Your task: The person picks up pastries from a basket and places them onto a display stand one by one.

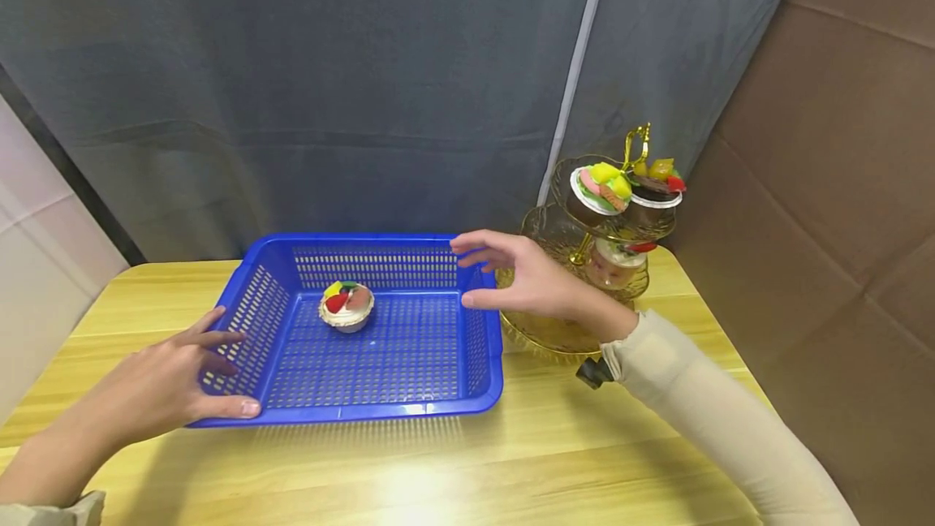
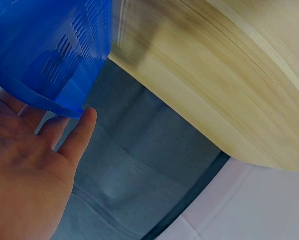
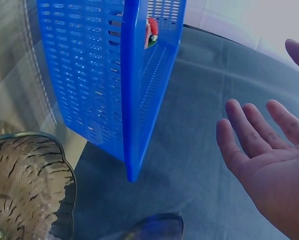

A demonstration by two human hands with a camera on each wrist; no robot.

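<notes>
A blue plastic basket sits on the wooden table. In it, left of centre, lies a cupcake with white cream and red, yellow and brown toppings. My left hand reaches over the basket's left side, fingers spread past the rim, thumb at the front left corner. Part of those fingers is hidden behind the rim in the left wrist view. Above the basket's right end hovers my right hand, holding nothing, its thumb and fingers apart. The right wrist view shows this palm apart from the basket.
Behind the right forearm stands a gold tiered stand. Its top tier carries a cupcake with yellow topping and a dark cupcake; a pale cupcake sits lower. A grey curtain hangs behind the table.
</notes>
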